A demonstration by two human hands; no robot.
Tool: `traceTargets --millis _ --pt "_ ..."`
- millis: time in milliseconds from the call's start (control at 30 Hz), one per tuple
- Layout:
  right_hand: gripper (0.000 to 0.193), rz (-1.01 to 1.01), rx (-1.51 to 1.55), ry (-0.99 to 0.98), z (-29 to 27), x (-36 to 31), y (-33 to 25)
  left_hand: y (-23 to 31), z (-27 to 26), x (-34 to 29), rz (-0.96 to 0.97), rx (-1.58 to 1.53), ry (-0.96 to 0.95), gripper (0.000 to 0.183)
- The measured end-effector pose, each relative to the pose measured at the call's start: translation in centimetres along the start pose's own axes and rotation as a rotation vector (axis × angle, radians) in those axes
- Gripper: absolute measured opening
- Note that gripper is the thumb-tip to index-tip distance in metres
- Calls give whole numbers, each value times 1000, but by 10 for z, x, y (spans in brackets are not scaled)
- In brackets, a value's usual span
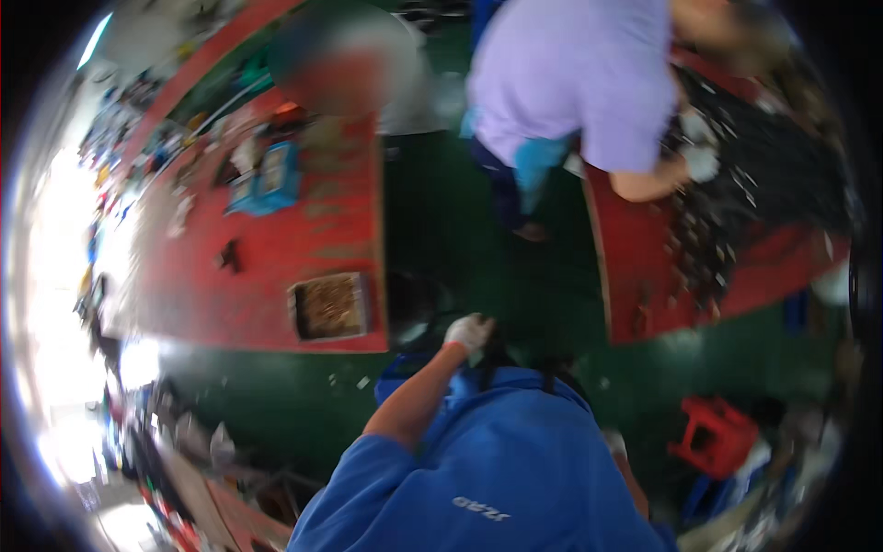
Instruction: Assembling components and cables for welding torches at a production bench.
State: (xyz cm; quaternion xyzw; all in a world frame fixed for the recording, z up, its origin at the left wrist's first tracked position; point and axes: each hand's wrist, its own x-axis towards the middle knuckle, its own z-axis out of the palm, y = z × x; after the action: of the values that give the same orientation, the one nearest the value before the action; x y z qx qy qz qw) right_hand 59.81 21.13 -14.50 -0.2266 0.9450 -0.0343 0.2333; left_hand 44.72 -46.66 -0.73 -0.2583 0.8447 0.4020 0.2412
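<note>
My left hand (469,333), in a white glove, reaches forward in front of my blue shirt, near the corner of the left red table (262,317). Its fingers look curled closed beside something dark (497,346); blur hides what they hold, if anything. A blue plastic object (392,373) lies just under my left forearm. My right hand (614,443), also pale-gloved, hangs low at my right side. Mostly covered by my body, its fingers cannot be made out. On the left table, a shallow box of small brownish pieces (331,307) sits nearest my left hand.
A co-worker in a lilac shirt (570,74) leans over the right red table (635,285), with a heap of dark strips (773,170). Another person (400,74) is at the far left. Blue packages (271,179) lie on the left table. A red stool (717,434) stands right.
</note>
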Motion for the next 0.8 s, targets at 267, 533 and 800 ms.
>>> traceTargets --millis 267,533,800 --pt "63 801 602 239 -287 206 -158 -52 -37 -20 92 26 49 52" --pt "91 799 226 215 -337 297 -160 -81 -57 -60 -113 42 20 59" --pt "79 682 292 95 -322 337 -79 -47 -43 -78 -238 -122 83 58"
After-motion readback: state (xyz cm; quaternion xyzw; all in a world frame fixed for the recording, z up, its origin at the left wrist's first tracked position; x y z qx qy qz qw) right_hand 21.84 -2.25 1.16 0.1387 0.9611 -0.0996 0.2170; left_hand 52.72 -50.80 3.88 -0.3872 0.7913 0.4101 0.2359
